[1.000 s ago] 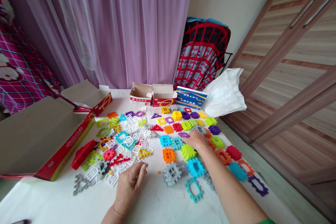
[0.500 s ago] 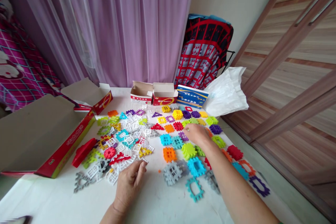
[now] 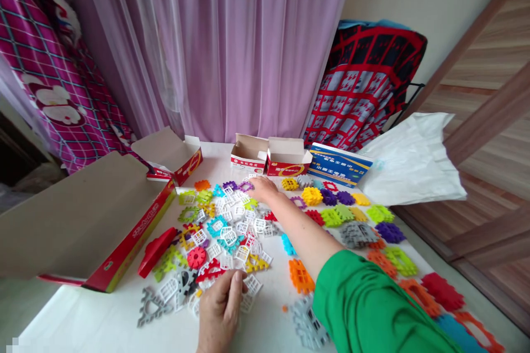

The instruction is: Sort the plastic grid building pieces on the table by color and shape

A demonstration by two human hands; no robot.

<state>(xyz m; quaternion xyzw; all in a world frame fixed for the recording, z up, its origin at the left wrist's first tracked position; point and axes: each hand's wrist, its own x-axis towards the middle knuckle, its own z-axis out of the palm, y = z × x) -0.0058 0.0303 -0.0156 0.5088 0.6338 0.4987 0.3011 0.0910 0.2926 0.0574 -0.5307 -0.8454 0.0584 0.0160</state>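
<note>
My left hand rests closed at the near edge of the pile, thumb on top; anything inside its curled fingers is hidden. Beside it lie a red triangular block and a yellow one. My right hand is stretched across to the back of the pile, fingers extended at a purple square frame block. Whether the fingertips touch it is too small to tell. White window pieces lie scattered around there. At the right, a stack of grey blocks sits among sorted colours.
A large open box and a smaller box stand at the left. Two small boxes and a blue box line the back, with a white bag at the right. A red plastic piece lies by the large box.
My right hand has moved from the sorted blocks on the right to the back of the pile on the left. A grey stack now sits where it was. The view has turned left.
</note>
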